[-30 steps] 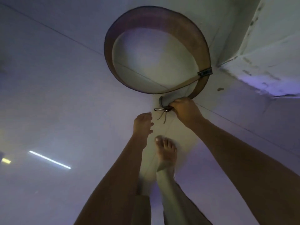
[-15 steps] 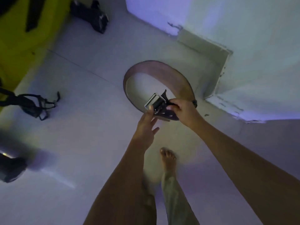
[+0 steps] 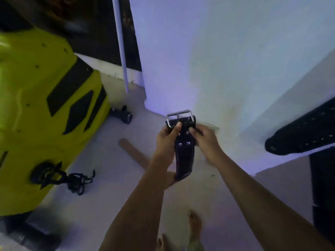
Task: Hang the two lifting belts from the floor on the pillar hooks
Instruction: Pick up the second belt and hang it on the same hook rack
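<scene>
Belt (image 3: 184, 151) is up off the floor (image 3: 112, 178) since half a second ago. Left hand (image 3: 167, 140) and right hand (image 3: 206, 142) both grip its buckle (image 3: 179, 116) end, held high facing the pillar (image 3: 208, 69), probably so the buckle can catch a hook; tail trails floorward.

Two bare forearms with no sleeves, left hand (image 3: 167, 140) and right hand (image 3: 206, 142) ungloved. Bare feet (image 3: 194, 223) below, with a pale trouser hem at one ankle.

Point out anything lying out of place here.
A tangle of black straps lies loose on the floor by the yellow machine, and a small black item sits behind it. Both hands hold the belt by its buckle.
</scene>
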Tool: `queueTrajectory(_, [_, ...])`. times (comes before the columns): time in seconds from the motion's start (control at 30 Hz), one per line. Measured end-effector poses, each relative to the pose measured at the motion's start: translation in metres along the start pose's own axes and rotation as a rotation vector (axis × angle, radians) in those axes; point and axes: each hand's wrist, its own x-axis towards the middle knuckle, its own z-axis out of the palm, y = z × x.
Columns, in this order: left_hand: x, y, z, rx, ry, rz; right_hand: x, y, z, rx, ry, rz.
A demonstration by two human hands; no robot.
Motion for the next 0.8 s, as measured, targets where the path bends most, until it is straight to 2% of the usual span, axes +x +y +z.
queueTrajectory(0.1, [-0.022, 0.064, 0.044, 0.086, -0.11, 0.055, -0.035, -0.057, -0.025, 0.157, 0.094, -0.017])
queueTrajectory(0.27, [-0.057, 0.139, 0.117, 0.11, -0.233, 0.141, -0.079, -0.143, -0.077, 0.256, 0.199, -0.14])
queueTrajectory(0.53, [-0.104, 0.209, 0.236, 0.048, -0.33, 0.31, -0.127, -0.253, -0.173, 0.263, 0.274, -0.341])
queueTrajectory(0.8, [-0.159, 0.254, 0.353, 0.107, -0.483, 0.497, -0.167, -0.324, -0.268, 0.518, 0.274, -0.512])
